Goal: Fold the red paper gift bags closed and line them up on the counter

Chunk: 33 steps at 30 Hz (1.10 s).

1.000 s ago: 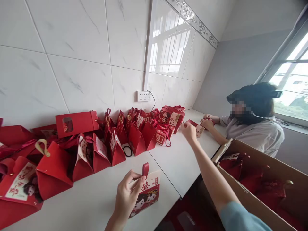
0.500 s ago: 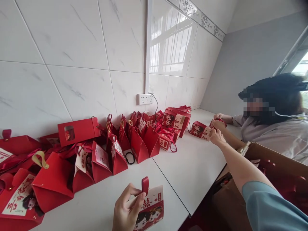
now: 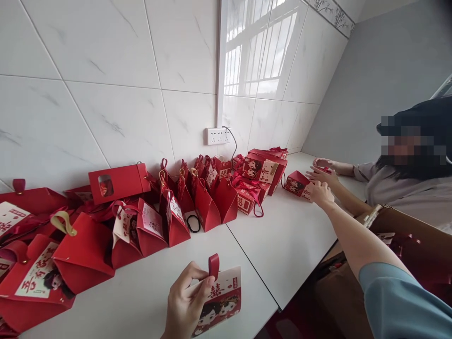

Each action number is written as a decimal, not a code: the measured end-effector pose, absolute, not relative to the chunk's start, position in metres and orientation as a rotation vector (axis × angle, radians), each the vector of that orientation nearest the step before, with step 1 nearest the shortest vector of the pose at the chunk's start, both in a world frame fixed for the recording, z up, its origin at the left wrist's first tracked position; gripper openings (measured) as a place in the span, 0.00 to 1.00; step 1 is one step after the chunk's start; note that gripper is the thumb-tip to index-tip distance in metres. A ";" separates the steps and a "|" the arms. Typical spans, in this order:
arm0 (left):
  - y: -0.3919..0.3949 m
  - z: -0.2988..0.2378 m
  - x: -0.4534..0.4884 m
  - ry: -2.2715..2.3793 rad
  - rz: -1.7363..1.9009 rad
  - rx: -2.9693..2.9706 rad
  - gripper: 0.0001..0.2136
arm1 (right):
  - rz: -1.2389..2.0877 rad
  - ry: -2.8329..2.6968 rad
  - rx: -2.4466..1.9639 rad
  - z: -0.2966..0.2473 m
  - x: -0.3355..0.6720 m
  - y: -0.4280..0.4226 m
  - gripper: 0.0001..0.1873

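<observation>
My left hand pinches the red strap of a flat, unfolded red gift bag printed with a cartoon couple, held low over the white counter. My right arm reaches far to the right. There my right hand grips the labelled end of a small red gift box that rests on the counter beside a stack of similar boxes.
Several folded red gift bags line the tiled wall, with a black hair tie among them. A co-worker sits at right, both hands on the counter near my right hand. An open cardboard box stands below.
My right hand carried the small red box rightward through the air and set it down on the counter near the co-worker's hands. My left hand kept hold of the flat bag.
</observation>
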<state>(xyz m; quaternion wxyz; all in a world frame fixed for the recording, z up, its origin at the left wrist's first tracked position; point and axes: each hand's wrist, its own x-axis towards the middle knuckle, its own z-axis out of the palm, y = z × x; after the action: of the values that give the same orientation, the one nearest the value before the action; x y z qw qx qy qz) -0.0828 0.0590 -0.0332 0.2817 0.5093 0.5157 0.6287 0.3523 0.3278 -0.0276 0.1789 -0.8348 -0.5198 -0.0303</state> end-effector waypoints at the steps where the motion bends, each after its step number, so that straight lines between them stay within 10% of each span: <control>1: 0.060 -0.035 -0.085 1.360 1.681 1.398 0.13 | -0.069 -1.449 -2.406 -0.027 0.350 0.324 0.18; 18: 0.065 -0.032 -0.094 1.199 1.638 1.721 0.10 | -0.302 -1.871 -2.206 0.111 0.254 0.215 0.20; 24: 0.064 -0.032 -0.095 1.197 1.626 1.690 0.11 | -0.039 -2.372 -1.971 0.068 0.155 0.195 0.14; 33: 0.064 -0.033 -0.096 1.188 1.636 1.709 0.13 | 0.119 -1.760 -1.645 0.011 0.184 0.165 0.41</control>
<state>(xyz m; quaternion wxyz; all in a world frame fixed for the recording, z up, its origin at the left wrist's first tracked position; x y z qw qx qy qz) -0.0958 0.0645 -0.0330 0.2447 0.6259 0.4353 0.5991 0.1840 0.1652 0.0106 0.3567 -0.6370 -0.6818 0.0460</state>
